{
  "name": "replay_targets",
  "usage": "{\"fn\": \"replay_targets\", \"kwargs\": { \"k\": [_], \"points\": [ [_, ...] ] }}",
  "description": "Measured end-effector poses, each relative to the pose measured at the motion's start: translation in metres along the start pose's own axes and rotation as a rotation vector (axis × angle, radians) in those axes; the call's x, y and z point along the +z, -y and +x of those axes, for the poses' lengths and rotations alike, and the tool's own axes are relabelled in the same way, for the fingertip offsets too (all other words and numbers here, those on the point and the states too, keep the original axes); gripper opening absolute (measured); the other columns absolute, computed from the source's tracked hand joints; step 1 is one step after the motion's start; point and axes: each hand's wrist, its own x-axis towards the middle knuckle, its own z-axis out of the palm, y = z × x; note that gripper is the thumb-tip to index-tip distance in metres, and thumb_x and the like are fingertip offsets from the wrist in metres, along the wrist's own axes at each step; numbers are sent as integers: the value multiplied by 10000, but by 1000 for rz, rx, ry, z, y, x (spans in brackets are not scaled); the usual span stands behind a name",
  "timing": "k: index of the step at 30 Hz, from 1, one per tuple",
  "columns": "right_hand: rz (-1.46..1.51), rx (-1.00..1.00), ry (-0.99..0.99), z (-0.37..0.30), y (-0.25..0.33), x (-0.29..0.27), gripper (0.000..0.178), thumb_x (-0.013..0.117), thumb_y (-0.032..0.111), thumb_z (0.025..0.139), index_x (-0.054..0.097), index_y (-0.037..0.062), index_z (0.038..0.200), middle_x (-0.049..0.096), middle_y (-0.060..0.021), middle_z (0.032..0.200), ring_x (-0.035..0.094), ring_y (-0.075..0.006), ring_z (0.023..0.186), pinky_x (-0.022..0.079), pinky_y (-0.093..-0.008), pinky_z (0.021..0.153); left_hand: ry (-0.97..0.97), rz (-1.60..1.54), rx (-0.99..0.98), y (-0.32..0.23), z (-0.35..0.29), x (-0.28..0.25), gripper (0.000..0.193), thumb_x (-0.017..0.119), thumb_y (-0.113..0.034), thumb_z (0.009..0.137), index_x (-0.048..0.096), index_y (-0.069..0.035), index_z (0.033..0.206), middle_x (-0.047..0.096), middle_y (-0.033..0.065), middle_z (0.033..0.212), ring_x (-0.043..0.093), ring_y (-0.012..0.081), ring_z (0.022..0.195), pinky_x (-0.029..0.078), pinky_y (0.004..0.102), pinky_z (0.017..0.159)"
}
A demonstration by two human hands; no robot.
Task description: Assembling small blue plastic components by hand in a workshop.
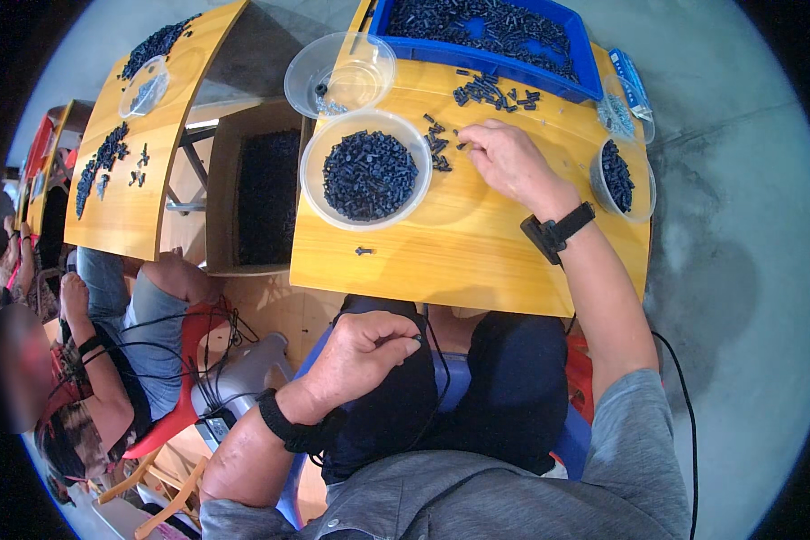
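Observation:
Over my lap, my left hand is closed in a pinch, with a small black part just showing at the fingertips. My right hand reaches across the yellow table, thumb and forefinger pinched at a tiny black part beside a loose row of small black plastic parts. Left of that row stands a clear round tub heaped with the same kind of parts. One lone black part lies near the table's front edge. Another scatter of black parts lies beyond my right hand.
At the back sits a blue tray of black parts. A clear bowl holds a few small pieces. Right-side containers include a tub of black parts. Left are a cardboard box, another table and a seated person.

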Motion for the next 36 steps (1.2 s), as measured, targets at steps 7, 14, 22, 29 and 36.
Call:
{"fn": "replay_targets", "kwargs": {
  "k": [7, 14, 22, 29, 36],
  "points": [
    [-81, -26, 56, 10, 6, 3, 121, 531, 97, 827, 631, 37, 857, 618, -182, 846, 600, -373, 796, 477, -466, 726, -1, -94, 32, 0, -1, 1, 59, 635, 24, 830, 653, 27, 886, 628, 42, 764, 590, 87, 662, 476, 220, 597],
    [-158, 35, -18, -2, 15, 5, 106, 518, 102, 850, 594, 31, 863, 596, -185, 799, 595, -392, 777, 474, -480, 693, -14, -60, 86, 1, -5, 0, 60, 640, 20, 833, 653, 25, 892, 625, 44, 778, 588, 88, 682, 477, 223, 624],
    [458, 394, -161, -45, 37, -10, 126, 534, 36, 885, 587, -31, 978, 628, -125, 759, 611, -188, 634, 497, -296, 585, -102, -244, 111, -12, -7, 0, 91, 632, -39, 880, 661, 4, 955, 669, 49, 842, 630, 105, 741, 518, 235, 699],
    [905, 609, -170, -90, 88, -18, 106, 521, 34, 915, 584, -24, 976, 610, -49, 790, 613, -104, 622, 523, -224, 562, -91, -319, 238, -20, -12, 6, 138, 601, -36, 899, 630, 11, 1026, 679, 118, 951, 655, 151, 785, 544, 267, 712],
    [1063, 474, -186, -115, 153, -54, 79, 565, 18, 898, 597, -28, 953, 589, -23, 696, 575, -79, 577, 499, -212, 541, -128, -392, 297, -42, -21, 19, 123, 617, -57, 899, 648, 13, 996, 678, 68, 892, 638, 101, 751, 537, 226, 689]
  ]
}}
